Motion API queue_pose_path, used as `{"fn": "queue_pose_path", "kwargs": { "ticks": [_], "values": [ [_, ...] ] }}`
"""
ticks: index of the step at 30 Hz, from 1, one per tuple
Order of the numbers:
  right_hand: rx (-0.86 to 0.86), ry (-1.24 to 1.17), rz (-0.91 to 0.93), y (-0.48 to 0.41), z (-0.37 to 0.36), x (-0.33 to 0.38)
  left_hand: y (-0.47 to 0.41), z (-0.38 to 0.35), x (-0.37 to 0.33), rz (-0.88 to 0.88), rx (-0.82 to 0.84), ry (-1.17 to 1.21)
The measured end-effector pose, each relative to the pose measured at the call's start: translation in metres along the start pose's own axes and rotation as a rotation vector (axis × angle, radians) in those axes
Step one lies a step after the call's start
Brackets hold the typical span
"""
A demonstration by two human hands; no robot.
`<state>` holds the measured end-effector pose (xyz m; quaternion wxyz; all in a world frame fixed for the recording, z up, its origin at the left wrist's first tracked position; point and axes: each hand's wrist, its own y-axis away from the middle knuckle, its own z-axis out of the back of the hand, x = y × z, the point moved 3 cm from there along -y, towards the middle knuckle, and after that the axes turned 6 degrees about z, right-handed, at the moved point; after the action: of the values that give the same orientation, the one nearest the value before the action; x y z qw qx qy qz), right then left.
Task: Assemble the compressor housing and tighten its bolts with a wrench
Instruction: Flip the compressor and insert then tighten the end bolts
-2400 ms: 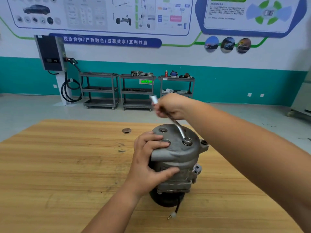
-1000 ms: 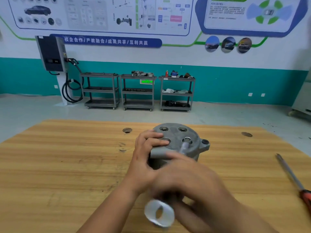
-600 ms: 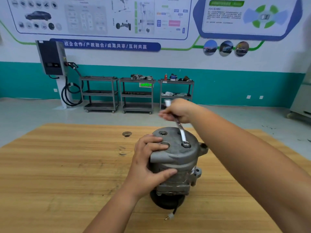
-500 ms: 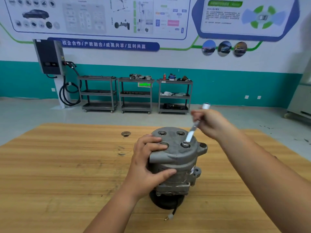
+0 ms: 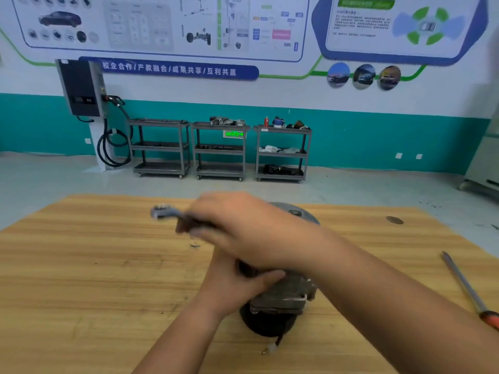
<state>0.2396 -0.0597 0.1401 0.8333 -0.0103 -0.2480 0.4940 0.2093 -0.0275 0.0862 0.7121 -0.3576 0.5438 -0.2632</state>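
Since the frame half a second before, our right hand [image 5: 251, 228] had swung from the right of the housing's top across to the left. It lay over the top as a blur of motion in the middle of the frame. Its fingers were curled round the wrench [image 5: 164, 211], whose free end stuck out to the left of the hand. The end on the bolt was hidden beneath the hand, so we could not tell whether it sat on a bolt.

The compressor housing [image 5: 286, 292] stood upright on the wooden table [image 5: 81, 279], just right of centre and towards the bottom of the frame. A dark round base [image 5: 267, 322] sat under it, and a short wire with a pale connector [image 5: 272, 347] trailed out below. Our left hand [image 5: 237, 282] held the housing from the left, with the thumb wrapped across its front. The other fingers were covered by the right hand.

A screwdriver [image 5: 464, 284] with an orange handle lay on the table at the right edge, well apart from the housing. Across the floor, in the upper middle of the frame, three grey carts [image 5: 220, 149] stood in a row against the teal wall. A dark wall-mounted charger [image 5: 81, 87] with a looped cable hung at the upper left.
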Motion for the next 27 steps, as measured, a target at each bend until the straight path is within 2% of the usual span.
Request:
{"fn": "queue_pose_path", "kwargs": {
  "ticks": [2,3,4,6,10,13,14,18,20,22,27],
  "values": [
    [-0.063,0.032,0.006,0.031,0.064,-0.010,0.006,0.007,0.011,0.104,0.093,-0.053],
    [-0.058,0.083,-0.150,0.024,0.072,-0.026,0.009,0.012,0.019,0.096,0.104,-0.047],
    [-0.086,-0.045,-0.309,0.022,0.087,-0.042,0.008,0.012,0.020,0.067,0.112,-0.068],
    [-0.117,-0.402,-0.457,0.023,0.080,-0.073,0.005,0.009,0.018,0.042,0.107,-0.078],
    [-0.588,-1.001,-0.599,0.071,0.112,-0.127,0.007,0.011,0.019,0.008,0.086,-0.060],
    [-0.992,-1.396,-0.526,0.132,0.104,-0.145,0.009,0.014,0.022,0.014,0.078,-0.048],
    [-1.106,-1.453,-0.492,0.152,0.098,-0.148,0.010,0.015,0.023,0.014,0.071,-0.048],
    [-1.503,-1.147,-0.314,0.236,0.055,-0.132,0.010,0.018,0.026,0.027,0.061,-0.029],
    [-1.552,-1.323,-0.183,0.253,0.049,-0.117,0.009,0.018,0.026,0.034,0.064,-0.025],
    [-1.554,-1.504,-0.172,0.252,0.063,-0.113,0.009,0.016,0.024,0.040,0.084,-0.025],
    [-1.443,-1.765,-0.038,0.188,0.117,-0.101,0.005,0.012,0.021,0.028,0.128,-0.033]
  ]
}}
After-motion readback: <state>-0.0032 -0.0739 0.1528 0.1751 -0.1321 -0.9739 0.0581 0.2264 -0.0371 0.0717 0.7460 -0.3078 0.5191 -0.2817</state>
